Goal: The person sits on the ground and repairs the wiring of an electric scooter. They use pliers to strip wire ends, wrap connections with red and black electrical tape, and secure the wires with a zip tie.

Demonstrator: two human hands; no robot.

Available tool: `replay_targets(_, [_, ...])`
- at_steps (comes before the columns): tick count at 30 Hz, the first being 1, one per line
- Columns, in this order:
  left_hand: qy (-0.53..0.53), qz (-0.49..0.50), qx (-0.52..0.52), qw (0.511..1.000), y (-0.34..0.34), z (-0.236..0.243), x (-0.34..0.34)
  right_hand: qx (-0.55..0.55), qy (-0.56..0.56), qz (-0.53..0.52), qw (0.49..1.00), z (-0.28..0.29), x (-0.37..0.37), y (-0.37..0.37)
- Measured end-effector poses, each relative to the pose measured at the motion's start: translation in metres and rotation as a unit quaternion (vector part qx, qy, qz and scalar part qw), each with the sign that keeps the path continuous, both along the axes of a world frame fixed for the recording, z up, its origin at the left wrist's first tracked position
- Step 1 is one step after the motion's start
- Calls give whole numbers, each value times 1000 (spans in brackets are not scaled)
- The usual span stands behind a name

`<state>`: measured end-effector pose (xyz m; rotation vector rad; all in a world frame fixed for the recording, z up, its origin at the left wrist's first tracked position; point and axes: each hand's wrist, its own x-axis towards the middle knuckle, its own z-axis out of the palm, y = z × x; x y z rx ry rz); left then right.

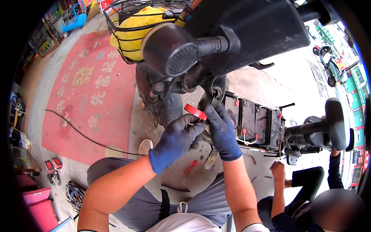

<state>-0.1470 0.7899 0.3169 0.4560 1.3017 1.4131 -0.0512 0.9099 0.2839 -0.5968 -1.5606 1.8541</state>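
My left hand (pixel 174 139), in a blue and dark grey work glove, is closed in a pinch under a small red, band-like piece (pixel 195 112) whose kind I cannot make out. Close against it, my right hand (pixel 223 133), gloved alike, has its fingers bent together at the red piece's right end. What those fingers pinch is hidden. A thin black cable (pixel 213 99) comes down from the scooter's front to the right fingertips. Both hands are just below the scooter's front column, left of its battery pack (pixel 251 120) with black blocks and red terminal covers.
Overhead hang the scooter's black handlebar grip (pixel 176 50) and wire basket (pixel 133 29) with yellow cloth. A red mat (pixel 85 100) lies left, a black cable (pixel 83 133) across it. Red-handled tools (pixel 53 165) lie far left. Another person (pixel 301 193) sits close at lower right.
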Motion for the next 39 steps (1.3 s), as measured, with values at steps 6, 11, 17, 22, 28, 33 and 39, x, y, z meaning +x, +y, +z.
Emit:
replay_targets(6, [29,-65,-61,996,-1,18,-7,-135,-16,84,987,-26,16,-5])
replay_targets(11, [51,-34,-33,998,-7,5,-10,46,-81,38,995,-7,41,-14])
replay_targets(17, [44,0,11,999,-7,-4,-1,4,-160,-6,987,53,42,-30])
replay_targets(22, [41,0,19,999,-6,3,2,-3,-149,-13,989,58,41,-31])
replay_targets(28, [-27,-45,-2,999,-2,8,-13,211,-114,-66,969,-29,83,-10])
replay_targets(33, [-62,-46,-13,997,-5,6,-21,-89,5,-40,995,-16,75,-11])
replay_targets(39, [-85,-64,-10,994,-2,9,-25,-51,-38,44,997,-11,75,-7])
